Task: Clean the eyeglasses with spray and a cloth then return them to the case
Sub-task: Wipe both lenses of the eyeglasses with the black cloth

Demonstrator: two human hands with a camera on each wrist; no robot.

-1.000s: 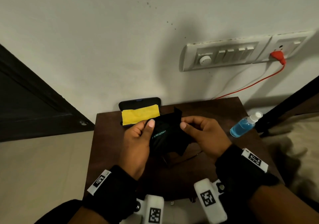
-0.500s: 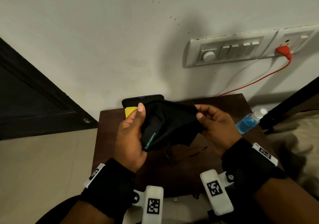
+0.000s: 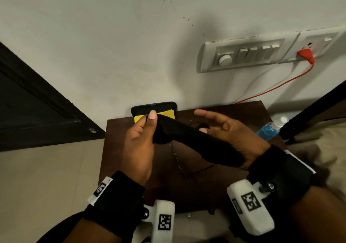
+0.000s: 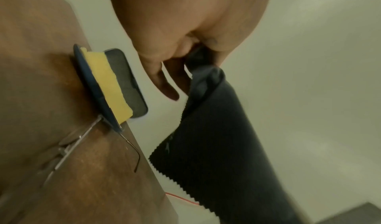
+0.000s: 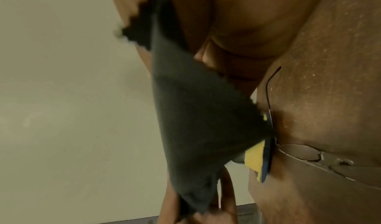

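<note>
My left hand (image 3: 149, 121) pinches one end of a black cleaning cloth (image 3: 194, 141) between thumb and fingers, as the left wrist view shows (image 4: 216, 146). The cloth runs as a narrow band across the palm of my right hand (image 3: 215, 124), whose fingers are spread straight. The thin-framed eyeglasses (image 3: 177, 159) lie on the brown table (image 3: 127, 130) below both hands, with the lenses (image 5: 299, 152) flat on the wood. The open dark case (image 3: 153, 108) stands at the table's back edge with a yellow cloth (image 3: 166, 114) in it.
A spray bottle of blue liquid (image 3: 269, 130) lies at the table's right edge. A switch panel (image 3: 249, 55) with a red plug and cable (image 3: 307, 54) is on the wall behind. A dark door (image 3: 28, 102) is at the left.
My right hand has let go of its pinch and opened, and the cloth now lies stretched across its palm. The left hand keeps its grip, now with the cloth bunched narrower.
</note>
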